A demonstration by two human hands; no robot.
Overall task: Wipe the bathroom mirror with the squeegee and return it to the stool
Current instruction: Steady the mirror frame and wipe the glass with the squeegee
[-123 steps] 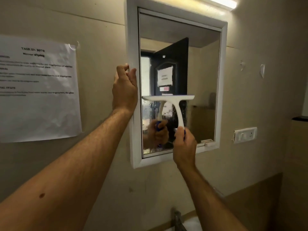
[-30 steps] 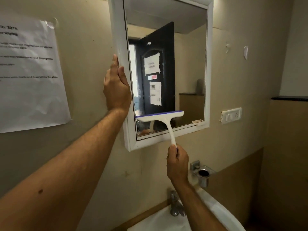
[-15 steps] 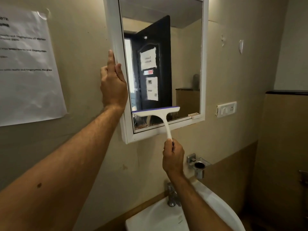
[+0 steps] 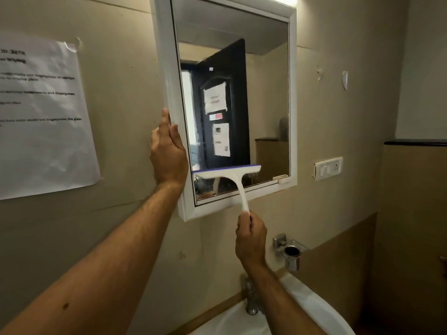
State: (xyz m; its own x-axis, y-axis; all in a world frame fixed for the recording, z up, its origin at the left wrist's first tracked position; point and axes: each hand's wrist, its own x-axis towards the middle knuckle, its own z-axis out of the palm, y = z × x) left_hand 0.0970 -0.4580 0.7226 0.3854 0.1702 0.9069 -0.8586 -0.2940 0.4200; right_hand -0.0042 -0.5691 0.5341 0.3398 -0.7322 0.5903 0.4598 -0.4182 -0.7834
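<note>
Since four seconds ago the squeegee (image 4: 227, 174) has been drawn from mid-glass down to the lower band of the mirror (image 4: 263, 97), and over the last second its place on the glass has hardly changed, though more of the upper frame is now taken in by the view. From this it is judged that a downward stroke on the left part of the glass is close to its end; a narrow strip under the blade is yet to be covered, where droplets can be made out. Whether the right part has been wiped cannot be told. The mirror's white frame (image 4: 167, 68) is steadied at its left edge by the left hand (image 4: 168, 153), laid flat with fingers together against it rather than wrapped round. The handle's lower end is clamped in the closed right hand (image 4: 250, 238), just below the frame's bottom rail. Beneath, a basin (image 4: 312, 308) and tap (image 4: 251, 298) are seen. No stool is in view, so the return is still to be done.
</note>
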